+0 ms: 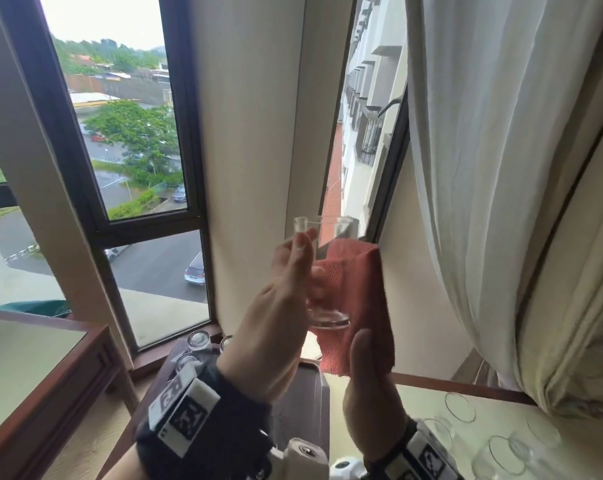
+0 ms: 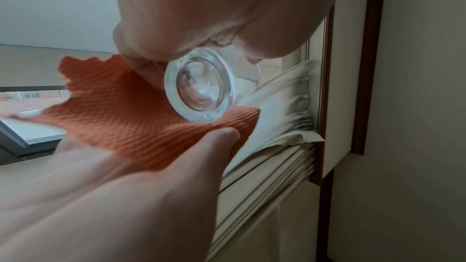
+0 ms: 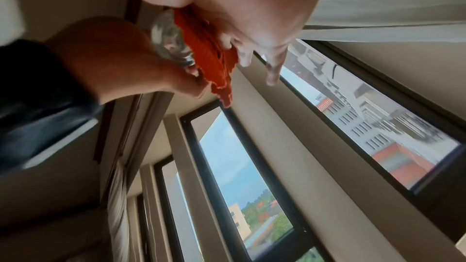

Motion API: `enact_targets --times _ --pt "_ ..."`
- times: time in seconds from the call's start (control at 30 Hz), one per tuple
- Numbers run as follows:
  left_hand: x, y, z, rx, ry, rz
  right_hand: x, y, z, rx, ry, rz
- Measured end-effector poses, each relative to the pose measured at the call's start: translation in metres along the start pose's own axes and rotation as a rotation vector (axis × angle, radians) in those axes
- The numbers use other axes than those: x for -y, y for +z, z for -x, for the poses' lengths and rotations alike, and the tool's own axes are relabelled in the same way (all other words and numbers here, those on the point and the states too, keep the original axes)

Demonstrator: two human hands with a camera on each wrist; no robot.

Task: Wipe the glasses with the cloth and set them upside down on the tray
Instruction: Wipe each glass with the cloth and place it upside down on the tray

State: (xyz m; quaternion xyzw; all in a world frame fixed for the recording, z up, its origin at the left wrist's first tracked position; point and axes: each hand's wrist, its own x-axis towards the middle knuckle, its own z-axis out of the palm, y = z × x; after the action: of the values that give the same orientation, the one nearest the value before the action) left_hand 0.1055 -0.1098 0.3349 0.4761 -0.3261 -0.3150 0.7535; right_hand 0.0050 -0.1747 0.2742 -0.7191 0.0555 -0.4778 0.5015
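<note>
Left hand (image 1: 279, 306) gripping an upright clear glass (image 1: 326, 271) raised before the window, right hand (image 1: 369, 393) with fingers extended pressing the red cloth (image 1: 362, 306) flat against the glass's far side, dark tray (image 1: 303, 403) below.

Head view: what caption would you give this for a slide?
Left hand holds a clear glass upright by the window while the right hand presses a red cloth against it.

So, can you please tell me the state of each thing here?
glass: upright, held up by left hand
cloth: pressed to the glass by right hand
glasses on the tray: upside down
glasses on the table: upright, waiting
</note>
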Motion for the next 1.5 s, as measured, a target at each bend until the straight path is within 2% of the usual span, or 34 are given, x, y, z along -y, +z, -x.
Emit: enact_targets --times 0.07,0.17,0.27,0.3,0.37,0.47,0.57,0.63,0.73,0.8,0.87,0.97,1.03,1.13,1.2,1.23,1.27,1.33,1.4,1.5 --pt "0.005 0.008 0.009 0.049 0.025 -0.048 -0.007 -0.013 -0.008 -0.039 0.081 0.047" --pt "0.016 0.013 0.016 0.027 0.037 -0.143 -0.01 -0.026 -0.02 0.05 0.239 0.134" --pt "0.022 0.015 0.014 -0.052 -0.051 -0.127 0.015 -0.016 -0.03 0.006 -0.108 0.173" --pt "0.023 0.013 0.011 -0.065 -0.084 -0.074 0.023 -0.01 -0.028 0.039 -0.165 0.121" --pt "0.013 0.011 0.007 -0.107 -0.116 0.004 0.027 -0.003 -0.02 0.13 -0.212 0.099" --pt "-0.004 0.002 0.0 -0.117 -0.125 0.06 0.012 -0.002 0.0 0.224 -0.122 0.033" --pt "-0.009 -0.01 -0.008 -0.145 -0.059 -0.02 -0.007 0.002 0.02 0.146 -0.097 0.08" --pt "-0.009 -0.014 -0.011 -0.16 0.029 -0.12 -0.012 0.006 0.025 0.037 0.047 0.053" --pt "-0.009 -0.019 -0.012 -0.08 0.122 -0.203 -0.012 0.007 0.023 -0.174 0.457 -0.141" --pt "-0.007 -0.022 -0.01 0.003 0.17 -0.242 -0.013 0.005 0.014 -0.199 0.581 -0.217" --pt "-0.005 -0.022 -0.005 0.058 0.227 -0.325 -0.005 0.005 0.001 -0.237 0.618 -0.434" --pt "0.0 -0.022 0.0 0.053 0.323 -0.517 0.011 0.005 -0.02 -0.329 0.581 -0.724" --pt "0.002 -0.025 0.0 0.011 0.357 -0.599 0.016 0.001 -0.029 -0.376 0.553 -0.792" --pt "0.006 -0.032 -0.002 -0.122 0.372 -0.664 0.009 -0.009 -0.03 -0.43 0.507 -0.754" --pt "0.007 -0.033 -0.002 -0.179 0.342 -0.648 0.013 -0.012 -0.027 -0.426 0.478 -0.6" --pt "0.008 -0.033 -0.001 -0.18 0.316 -0.618 0.01 -0.014 -0.025 -0.373 0.395 -0.475" --pt "0.009 -0.033 0.0 -0.172 0.296 -0.591 0.017 -0.014 -0.027 -0.245 0.385 -0.448" --pt "0.012 -0.033 0.001 -0.15 0.272 -0.558 0.013 -0.017 -0.035 -0.102 0.296 -0.308" --pt "0.015 -0.031 0.002 -0.124 0.27 -0.535 0.021 -0.018 -0.041 -0.063 0.069 -0.245" --pt "0.022 -0.03 0.006 -0.074 0.285 -0.537 0.024 -0.03 -0.056 -0.09 -0.068 -0.058"
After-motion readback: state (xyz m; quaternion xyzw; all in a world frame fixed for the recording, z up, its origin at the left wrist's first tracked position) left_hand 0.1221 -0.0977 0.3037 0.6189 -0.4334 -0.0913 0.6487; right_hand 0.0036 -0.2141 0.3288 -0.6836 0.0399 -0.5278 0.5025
